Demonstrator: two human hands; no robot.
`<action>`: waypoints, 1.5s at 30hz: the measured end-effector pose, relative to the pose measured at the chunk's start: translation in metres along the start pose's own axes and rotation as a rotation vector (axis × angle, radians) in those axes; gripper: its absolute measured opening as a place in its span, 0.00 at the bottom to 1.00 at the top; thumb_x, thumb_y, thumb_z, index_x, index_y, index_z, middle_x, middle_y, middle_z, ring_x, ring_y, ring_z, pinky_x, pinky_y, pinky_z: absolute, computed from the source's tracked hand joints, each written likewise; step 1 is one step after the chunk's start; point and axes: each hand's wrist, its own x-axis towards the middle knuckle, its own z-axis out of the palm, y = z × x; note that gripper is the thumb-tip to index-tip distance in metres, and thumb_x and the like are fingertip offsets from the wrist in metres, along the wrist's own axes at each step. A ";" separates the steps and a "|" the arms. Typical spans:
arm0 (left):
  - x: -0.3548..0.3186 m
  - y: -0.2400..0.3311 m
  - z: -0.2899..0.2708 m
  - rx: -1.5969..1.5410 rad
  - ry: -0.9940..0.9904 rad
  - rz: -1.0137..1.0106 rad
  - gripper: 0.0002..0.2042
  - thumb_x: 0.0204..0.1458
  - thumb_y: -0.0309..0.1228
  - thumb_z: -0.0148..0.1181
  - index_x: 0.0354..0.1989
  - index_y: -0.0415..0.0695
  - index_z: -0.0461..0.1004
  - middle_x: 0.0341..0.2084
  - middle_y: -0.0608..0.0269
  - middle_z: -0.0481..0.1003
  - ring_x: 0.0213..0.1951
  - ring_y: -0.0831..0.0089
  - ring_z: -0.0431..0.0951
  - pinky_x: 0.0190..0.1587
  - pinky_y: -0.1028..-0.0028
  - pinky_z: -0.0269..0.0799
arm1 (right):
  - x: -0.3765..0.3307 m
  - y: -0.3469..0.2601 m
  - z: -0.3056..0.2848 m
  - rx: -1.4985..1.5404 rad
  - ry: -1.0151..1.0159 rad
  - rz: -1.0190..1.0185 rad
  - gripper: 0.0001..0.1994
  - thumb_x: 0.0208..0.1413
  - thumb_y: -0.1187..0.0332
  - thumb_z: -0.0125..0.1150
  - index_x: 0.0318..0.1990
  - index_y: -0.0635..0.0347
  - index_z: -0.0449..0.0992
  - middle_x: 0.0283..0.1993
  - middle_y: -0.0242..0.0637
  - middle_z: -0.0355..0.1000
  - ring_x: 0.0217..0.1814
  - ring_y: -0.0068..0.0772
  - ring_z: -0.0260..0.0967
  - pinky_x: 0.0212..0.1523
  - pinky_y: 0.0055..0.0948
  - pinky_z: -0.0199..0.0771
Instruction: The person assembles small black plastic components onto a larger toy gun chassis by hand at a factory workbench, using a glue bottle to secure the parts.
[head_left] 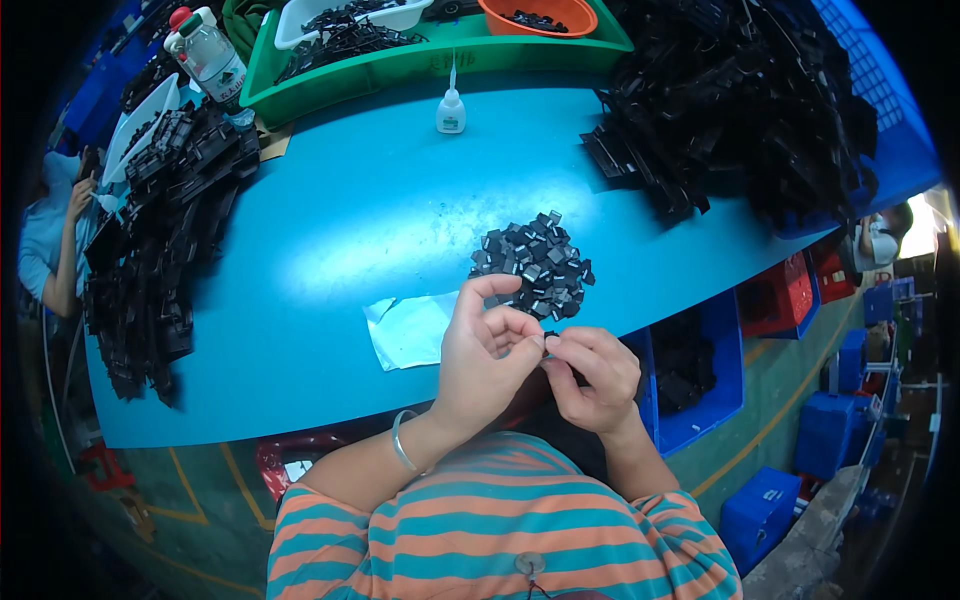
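Observation:
My left hand (pixel 487 355) and my right hand (pixel 597 378) meet at the near edge of the blue table, fingertips together. Between the pinched thumbs and forefingers sits a small black piece (pixel 549 342), mostly covered by the fingers. It resembles the pieces in the heap of small black blocks (pixel 535 262) just beyond my hands, some of which show a shiny face. Left of my left hand, a flat whitish plastic bag (pixel 410 330) lies on the table. Farther off, a small white dropper bottle (pixel 451 112) with a thin nozzle stands upright.
Long black plastic parts are piled at the left (pixel 170 230) and far right (pixel 740 110). A green tray (pixel 440 68) at the back holds a white tub and an orange bowl (pixel 560 27). A clear bottle (pixel 212 62) stands beside it. Blue crates (pixel 700 420) sit below right. Another person's arm (pixel 68 250) shows far left.

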 end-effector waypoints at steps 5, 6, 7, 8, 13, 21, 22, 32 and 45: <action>-0.002 -0.005 0.000 -0.016 0.013 0.024 0.24 0.50 0.15 0.56 0.54 0.37 0.54 0.30 0.60 0.73 0.34 0.79 0.75 0.39 0.81 0.72 | 0.001 -0.001 0.001 -0.141 0.006 -0.089 0.18 0.34 0.79 0.68 0.38 0.57 0.79 0.32 0.35 0.73 0.28 0.33 0.73 0.25 0.26 0.71; -0.002 -0.006 -0.001 -0.012 0.013 0.040 0.24 0.50 0.15 0.55 0.54 0.37 0.54 0.30 0.60 0.73 0.34 0.79 0.75 0.39 0.81 0.72 | 0.001 -0.002 0.001 -0.163 0.013 -0.100 0.17 0.34 0.78 0.69 0.38 0.57 0.80 0.32 0.34 0.73 0.28 0.32 0.73 0.25 0.25 0.71; -0.002 -0.006 -0.001 -0.012 0.013 0.039 0.24 0.50 0.15 0.55 0.54 0.37 0.54 0.30 0.60 0.73 0.34 0.79 0.75 0.39 0.81 0.72 | 0.001 -0.002 0.001 -0.164 0.013 -0.099 0.17 0.34 0.78 0.69 0.38 0.57 0.80 0.32 0.34 0.73 0.28 0.32 0.73 0.25 0.25 0.71; -0.002 -0.006 -0.001 -0.011 0.019 0.045 0.24 0.50 0.15 0.55 0.54 0.37 0.54 0.30 0.60 0.73 0.34 0.79 0.74 0.39 0.81 0.72 | 0.002 -0.002 0.000 -0.192 0.013 -0.114 0.16 0.34 0.78 0.69 0.37 0.58 0.80 0.31 0.35 0.73 0.27 0.32 0.72 0.25 0.25 0.71; -0.002 -0.005 -0.001 -0.033 0.046 0.031 0.23 0.49 0.15 0.56 0.53 0.37 0.54 0.30 0.60 0.73 0.34 0.79 0.74 0.40 0.81 0.71 | 0.001 -0.003 -0.003 -0.256 0.012 -0.112 0.14 0.36 0.77 0.70 0.35 0.61 0.79 0.30 0.35 0.73 0.27 0.33 0.73 0.25 0.26 0.72; 0.001 -0.004 -0.002 -0.060 0.058 -0.013 0.23 0.49 0.16 0.56 0.53 0.37 0.55 0.30 0.60 0.74 0.34 0.80 0.75 0.40 0.81 0.71 | -0.002 -0.001 -0.004 -0.212 0.059 -0.093 0.13 0.36 0.77 0.71 0.34 0.61 0.78 0.30 0.36 0.73 0.27 0.34 0.73 0.25 0.26 0.71; 0.001 -0.004 -0.002 -0.060 0.058 -0.013 0.23 0.49 0.16 0.56 0.53 0.37 0.55 0.30 0.60 0.74 0.34 0.80 0.75 0.40 0.81 0.71 | -0.003 0.000 -0.003 -0.213 0.059 -0.093 0.13 0.36 0.77 0.71 0.34 0.61 0.78 0.30 0.36 0.73 0.27 0.34 0.73 0.25 0.26 0.71; 0.001 -0.001 -0.003 -0.064 0.054 -0.007 0.22 0.49 0.15 0.56 0.51 0.36 0.57 0.28 0.61 0.74 0.32 0.80 0.75 0.37 0.82 0.71 | 0.000 0.001 0.002 -0.249 0.030 -0.133 0.12 0.37 0.78 0.69 0.34 0.60 0.78 0.30 0.35 0.72 0.26 0.32 0.72 0.24 0.25 0.70; -0.019 0.032 -0.037 -0.066 0.133 -0.044 0.22 0.53 0.22 0.59 0.55 0.38 0.58 0.33 0.56 0.76 0.34 0.73 0.77 0.38 0.74 0.72 | 0.024 -0.006 0.014 -0.166 0.001 -0.061 0.10 0.37 0.82 0.64 0.30 0.62 0.77 0.29 0.37 0.72 0.25 0.35 0.71 0.24 0.27 0.71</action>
